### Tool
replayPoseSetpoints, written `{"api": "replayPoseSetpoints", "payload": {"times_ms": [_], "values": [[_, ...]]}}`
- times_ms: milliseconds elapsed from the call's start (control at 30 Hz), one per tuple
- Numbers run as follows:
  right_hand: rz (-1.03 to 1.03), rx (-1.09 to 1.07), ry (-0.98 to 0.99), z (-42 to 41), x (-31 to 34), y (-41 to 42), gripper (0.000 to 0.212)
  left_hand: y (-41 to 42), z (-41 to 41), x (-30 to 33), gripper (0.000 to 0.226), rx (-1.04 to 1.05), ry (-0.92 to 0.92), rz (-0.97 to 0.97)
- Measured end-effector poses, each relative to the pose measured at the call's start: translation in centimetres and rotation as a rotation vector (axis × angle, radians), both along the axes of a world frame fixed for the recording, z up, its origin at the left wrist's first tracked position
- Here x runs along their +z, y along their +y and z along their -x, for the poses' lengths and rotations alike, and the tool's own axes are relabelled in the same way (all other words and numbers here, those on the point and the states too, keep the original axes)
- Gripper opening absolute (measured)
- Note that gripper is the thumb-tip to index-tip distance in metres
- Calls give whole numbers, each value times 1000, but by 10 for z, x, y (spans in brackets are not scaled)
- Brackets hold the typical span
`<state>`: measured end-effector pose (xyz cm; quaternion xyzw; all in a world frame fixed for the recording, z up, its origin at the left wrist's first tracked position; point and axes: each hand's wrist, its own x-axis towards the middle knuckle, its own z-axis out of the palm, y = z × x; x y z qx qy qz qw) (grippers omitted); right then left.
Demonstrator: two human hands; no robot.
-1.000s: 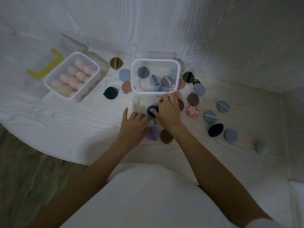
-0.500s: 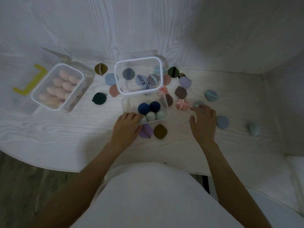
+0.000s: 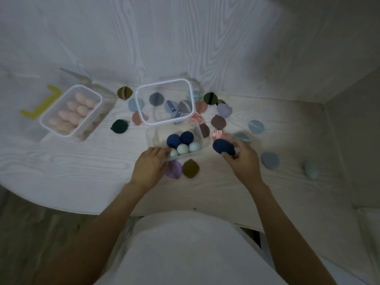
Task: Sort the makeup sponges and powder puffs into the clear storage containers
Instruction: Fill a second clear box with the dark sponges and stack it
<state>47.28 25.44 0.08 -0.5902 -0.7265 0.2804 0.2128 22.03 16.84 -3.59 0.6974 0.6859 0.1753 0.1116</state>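
Note:
My right hand [image 3: 243, 161] holds a navy makeup sponge [image 3: 223, 147] just right of a small clear container [image 3: 198, 131]. That container holds two navy sponges [image 3: 180, 138] and three pale green ones [image 3: 183, 149]. My left hand [image 3: 151, 167] grips its near left corner. Behind it stands a taller clear container [image 3: 164, 87] with several powder puffs [image 3: 178, 106] inside. A third clear container [image 3: 47, 124] at the left holds pink sponges [image 3: 76, 112]. Loose puffs lie around: dark green [image 3: 119, 126], purple [image 3: 174, 170], olive [image 3: 190, 168], grey-blue [image 3: 270, 160].
A pale green sponge [image 3: 311, 170] lies alone at the far right near the wall. A yellow bracket-shaped piece [image 3: 42, 105] sits at the far left. The white table's curved front edge [image 3: 61, 208] runs below my arms, and a wall rises behind the containers.
My right hand went from the small container out to the right, closed on a navy sponge there and has lifted it back toward the container. My left hand stayed on the container.

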Motion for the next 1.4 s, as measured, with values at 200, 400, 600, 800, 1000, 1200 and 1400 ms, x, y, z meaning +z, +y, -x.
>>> {"api": "replayPoseSetpoints", "payload": {"times_ms": [200,400,600,800,1000,1200,1400], "values": [[55,229,151,65,21,16,28,-3,-6,1,37,61,53,-9],[-4,515,-50,134,16,26,40,-6,-9,4,40,91,86,-20],[-193,728,-424,162,4,24,27,-10,-1,2,34,50,100,-15],[-197,812,-462,166,-1,28,24,-5,8,-7,21,27,119,-20],[-60,835,-455,166,-4,35,28,-4,14,-8,28,-29,120,-1],[-64,817,-417,154,-7,38,34,-1,20,-7,40,-35,101,-9],[-75,759,-356,156,-12,36,26,7,30,4,41,47,-13,-43]]}}
